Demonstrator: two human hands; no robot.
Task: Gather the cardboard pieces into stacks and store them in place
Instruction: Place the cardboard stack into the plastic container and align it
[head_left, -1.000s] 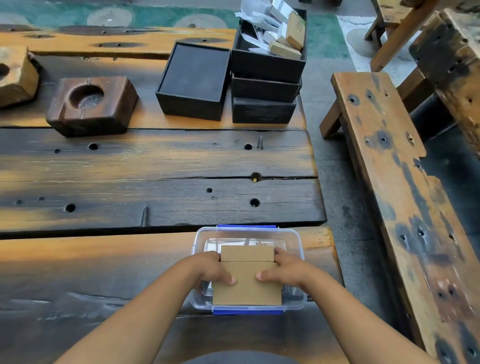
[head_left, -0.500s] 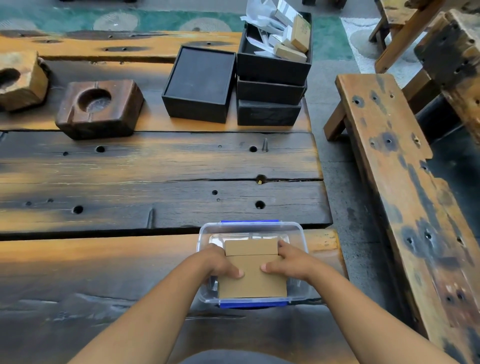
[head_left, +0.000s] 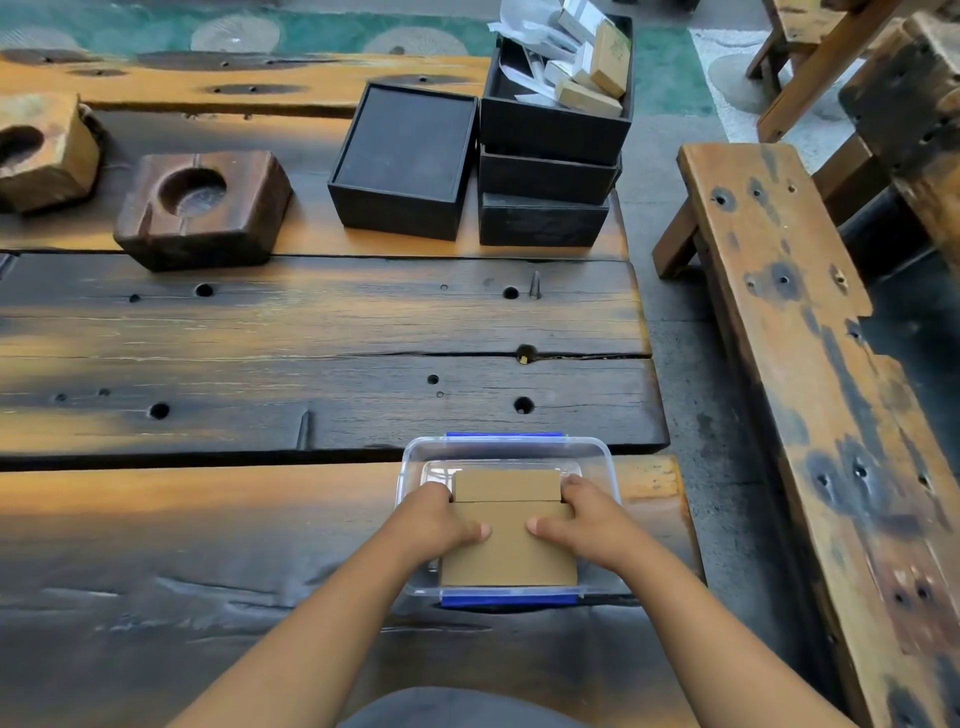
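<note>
1. Cardboard pieces, flat brown rectangles (head_left: 508, 551), sit as a stack in the clear plastic container with blue clips (head_left: 597, 457) at the near edge of the dark plank table (head_left: 311, 338).
2. Left hand (head_left: 436, 519) and right hand (head_left: 587, 519) clamp the stack's sides, thumbs on top.
3. Change since a second ago: hands and stack are unmoved relative to the container; only the viewpoint shifts.
4. Judgement: the stack is seated and release is due.

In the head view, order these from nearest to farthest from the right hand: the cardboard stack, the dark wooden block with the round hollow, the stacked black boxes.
1. cardboard stack: under the right hand.
2. stacked black boxes: straight ahead, far side.
3. dark wooden block: far left.
</note>
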